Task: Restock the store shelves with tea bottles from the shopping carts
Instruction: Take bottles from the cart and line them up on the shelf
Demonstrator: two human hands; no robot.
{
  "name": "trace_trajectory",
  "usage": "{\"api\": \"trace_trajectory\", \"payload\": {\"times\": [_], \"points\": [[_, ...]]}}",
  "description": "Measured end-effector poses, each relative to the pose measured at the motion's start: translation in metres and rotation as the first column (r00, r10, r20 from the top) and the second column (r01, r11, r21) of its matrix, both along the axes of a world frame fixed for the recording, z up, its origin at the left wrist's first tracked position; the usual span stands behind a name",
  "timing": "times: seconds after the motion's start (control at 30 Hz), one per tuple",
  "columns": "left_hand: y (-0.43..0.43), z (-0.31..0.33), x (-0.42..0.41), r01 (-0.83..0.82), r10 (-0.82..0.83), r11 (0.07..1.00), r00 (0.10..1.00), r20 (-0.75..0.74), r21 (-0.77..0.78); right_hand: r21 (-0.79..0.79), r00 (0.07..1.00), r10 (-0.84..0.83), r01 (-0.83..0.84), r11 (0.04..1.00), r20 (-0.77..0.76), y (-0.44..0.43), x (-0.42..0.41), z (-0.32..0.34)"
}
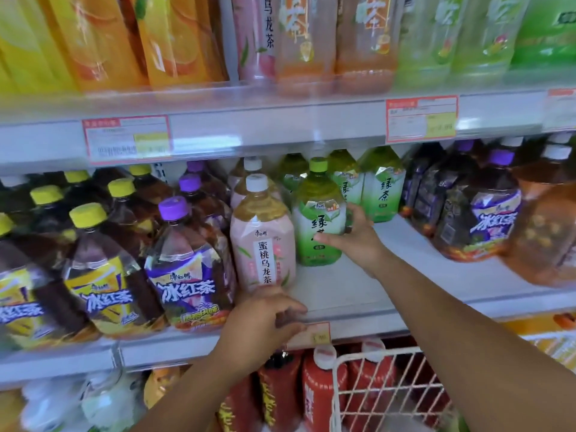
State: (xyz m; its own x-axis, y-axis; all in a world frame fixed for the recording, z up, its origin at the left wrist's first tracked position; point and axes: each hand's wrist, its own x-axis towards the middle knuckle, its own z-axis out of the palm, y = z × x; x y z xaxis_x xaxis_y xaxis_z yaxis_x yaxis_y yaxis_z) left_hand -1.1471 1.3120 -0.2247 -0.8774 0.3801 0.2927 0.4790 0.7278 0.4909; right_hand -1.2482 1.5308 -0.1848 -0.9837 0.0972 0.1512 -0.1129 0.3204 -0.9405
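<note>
A green tea bottle [318, 213] with a green cap stands upright on the middle shelf [358, 294]. My right hand [353, 236] grips its right side, thumb across the label. More green tea bottles [381, 185] stand behind it. To its left stands a pink peach oolong bottle [261, 241] with a white cap. My left hand [265, 319] hovers at the shelf's front edge just below that pink bottle, fingers loosely curled and holding nothing.
Iced tea bottles with purple caps [187, 266] and yellow caps [103, 275] fill the shelf's left; dark and orange bottles [480, 213] crowd the right. The upper shelf [280, 120] hangs low overhead. A white wire cart [389, 391] stands at bottom right, red bottles [321, 391] behind it.
</note>
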Motion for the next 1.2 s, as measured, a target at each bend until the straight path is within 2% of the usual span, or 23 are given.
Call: {"api": "trace_trajectory", "payload": {"times": [0.07, 0.3, 0.5, 0.63, 0.73, 0.83, 0.9, 0.97, 1.03, 1.07, 1.13, 1.2], "points": [[0.001, -0.002, -0.001, -0.032, 0.032, 0.999, 0.999, -0.007, 0.002, 0.065, 1.000, -0.027, 0.028, 0.998, -0.015, -0.008, -0.013, -0.005], [0.003, -0.004, 0.000, -0.055, 0.054, 0.998, 0.998, -0.039, -0.012, 0.118, 0.993, -0.102, 0.107, 0.987, -0.051, -0.023, -0.041, -0.008], [0.002, -0.007, -0.002, -0.064, 0.065, 0.998, 0.997, -0.042, 0.012, 0.134, 0.996, -0.081, 0.084, 0.987, -0.023, -0.024, -0.041, -0.006], [0.002, -0.006, -0.001, -0.067, 0.068, 0.997, 0.997, -0.024, 0.033, 0.066, 0.995, 0.078, -0.082, 0.994, 0.058, -0.007, -0.001, 0.006], [0.004, -0.003, 0.001, -0.022, 0.026, 0.996, 0.999, -0.047, 0.086, 0.125, 0.999, 0.023, -0.019, 0.992, -0.030, 0.020, 0.058, 0.013], [0.016, 0.004, 0.011, 0.053, -0.033, 0.992, 0.985, -0.167, 0.115, 0.242, 0.997, 0.061, -0.049, 0.969, -0.043, 0.055, 0.123, 0.013], [0.035, 0.007, 0.023, 0.145, -0.128, 0.984, 0.979, -0.155, 0.103, 0.389, 0.996, 0.082, -0.085, 0.918, 0.024, 0.084, 0.165, 0.014], [0.058, 0.008, 0.038, 0.241, -0.238, 0.965, 0.970, -0.043, 0.102, 0.550, 0.995, 0.035, -0.081, 0.832, 0.093, 0.115, 0.200, 0.017], [0.080, 0.007, 0.051, 0.330, -0.336, 0.938, 0.941, 0.041, 0.110, 0.707, 0.974, -0.061, -0.116, 0.698, 0.220, 0.145, 0.225, 0.017], [0.091, 0.007, 0.057, 0.368, -0.376, 0.924, 0.924, 0.069, 0.108, 0.753, 0.939, -0.101, -0.197, 0.628, 0.330, 0.155, 0.235, 0.016], [0.110, 0.004, 0.066, 0.427, -0.437, 0.899, 0.888, 0.141, 0.101, 0.740, 0.834, -0.150, -0.370, 0.561, 0.531, 0.162, 0.248, 0.006], [0.125, -0.001, 0.072, 0.458, -0.467, 0.884, 0.864, 0.190, 0.090, 0.729, 0.787, -0.184, -0.419, 0.542, 0.589, 0.153, 0.252, -0.017]]}}
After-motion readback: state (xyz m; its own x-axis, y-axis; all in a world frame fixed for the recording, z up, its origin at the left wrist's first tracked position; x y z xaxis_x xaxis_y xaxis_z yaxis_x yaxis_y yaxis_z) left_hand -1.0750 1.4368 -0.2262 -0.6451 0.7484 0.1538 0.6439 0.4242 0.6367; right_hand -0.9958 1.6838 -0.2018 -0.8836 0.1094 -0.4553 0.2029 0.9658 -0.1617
